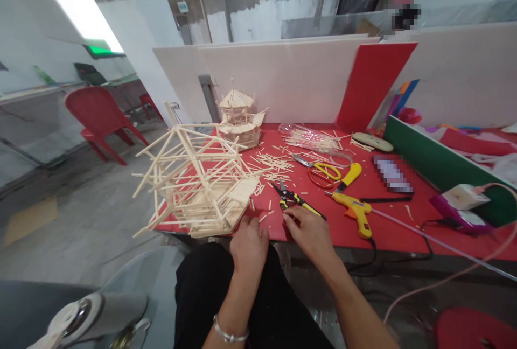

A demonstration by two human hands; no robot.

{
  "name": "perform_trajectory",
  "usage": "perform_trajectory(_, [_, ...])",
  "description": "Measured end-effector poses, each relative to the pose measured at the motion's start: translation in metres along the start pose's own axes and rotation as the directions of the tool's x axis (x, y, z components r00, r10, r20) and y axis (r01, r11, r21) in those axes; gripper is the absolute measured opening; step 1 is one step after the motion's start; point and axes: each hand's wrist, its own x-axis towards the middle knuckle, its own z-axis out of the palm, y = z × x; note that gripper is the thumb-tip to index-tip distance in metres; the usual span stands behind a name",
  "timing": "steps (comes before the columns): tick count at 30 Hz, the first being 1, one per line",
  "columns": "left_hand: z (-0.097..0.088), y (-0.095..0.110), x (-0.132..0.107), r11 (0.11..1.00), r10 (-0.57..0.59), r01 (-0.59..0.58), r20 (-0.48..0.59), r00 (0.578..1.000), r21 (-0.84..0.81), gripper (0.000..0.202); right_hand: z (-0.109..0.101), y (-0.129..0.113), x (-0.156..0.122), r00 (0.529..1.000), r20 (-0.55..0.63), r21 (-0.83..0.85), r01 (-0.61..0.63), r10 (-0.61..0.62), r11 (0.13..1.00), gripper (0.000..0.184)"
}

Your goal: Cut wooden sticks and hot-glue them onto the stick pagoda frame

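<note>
My left hand is at the table's front edge, its fingers curled down beside the base of a large wooden-stick frame. What those fingers hold, if anything, is hidden. My right hand has its thumb and fingertips closed at the near handle of black-and-yellow cutting pliers, which lie on the table with jaws pointing away. Its fingers cover part of that handle. Short cut sticks are scattered beyond both hands. A finished-looking stick pagoda stands behind the open frame.
Scissors with yellow handles, a yellow glue gun and a bag of sticks lie on the red tabletop. A phone and a green board are to the right. A grey flask stands lower left.
</note>
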Motion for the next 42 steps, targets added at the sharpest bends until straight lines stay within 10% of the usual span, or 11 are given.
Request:
perform_trajectory(7, [-0.008,-0.003,0.008,0.996,0.022,-0.034,0.14,0.99,0.078,0.021,0.01,-0.006,-0.002,0.998,0.012,0.045,0.054,-0.054,0.998,0.02])
perform_trajectory(15, [0.003,0.0,0.003,0.882,0.112,-0.098,0.004,0.994,-0.46,0.019,-0.005,-0.005,-0.003,0.998,-0.064,0.197,0.04,-0.028,0.98,0.022])
perform_trajectory(20, [-0.004,0.017,-0.012,0.072,0.015,0.21,0.211,0.977,-0.975,0.025,-0.01,-0.021,-0.006,0.996,-0.077,0.372,0.061,-0.035,0.926,0.029])
perform_trajectory(23, [-0.017,0.022,-0.022,-0.152,-0.057,0.195,0.206,0.977,-0.969,0.025,-0.014,-0.036,-0.012,0.991,-0.093,0.437,0.123,-0.091,0.891,0.028])
perform_trajectory(30, [-0.045,0.009,-0.019,-0.345,-0.294,0.105,0.214,0.932,-0.933,0.027,-0.019,-0.062,-0.019,0.985,-0.094,0.551,0.17,-0.142,0.817,0.022])
perform_trajectory(42, [-0.045,0.001,0.001,-0.378,-0.295,0.099,0.222,0.929,-0.921,0.031,0.008,-0.083,0.0,0.978,-0.16,0.532,0.203,-0.138,0.822,0.022])
